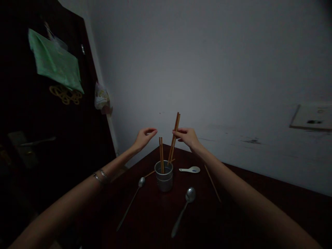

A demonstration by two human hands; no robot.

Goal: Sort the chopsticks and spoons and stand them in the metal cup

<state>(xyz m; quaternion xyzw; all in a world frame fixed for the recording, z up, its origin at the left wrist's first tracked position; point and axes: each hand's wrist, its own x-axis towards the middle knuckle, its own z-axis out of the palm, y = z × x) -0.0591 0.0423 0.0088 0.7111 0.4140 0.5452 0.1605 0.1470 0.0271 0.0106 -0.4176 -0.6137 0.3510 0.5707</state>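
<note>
My right hand (185, 135) pinches a pair of wooden chopsticks (176, 125), tilted, with their lower ends at the back right rim of a grey metal cup (164, 183). Two more chopsticks (161, 152) stand nearly upright inside that cup. Left of them, my left hand (145, 138) hovers with thumb and fingertips brought together, nothing visible between them. On the dark table around the cup lie a long-handled metal spoon (141, 182), a larger metal spoon (190, 195) and a white ceramic spoon (193, 169).
One loose chopstick (213, 184) lies under my right forearm; another (149, 174) passes behind the cup. A pale wall (197, 79) rises behind the table (155, 221). At left is a dark door with a green cloth (55, 62); a plastic bag (101, 97) hangs beside it.
</note>
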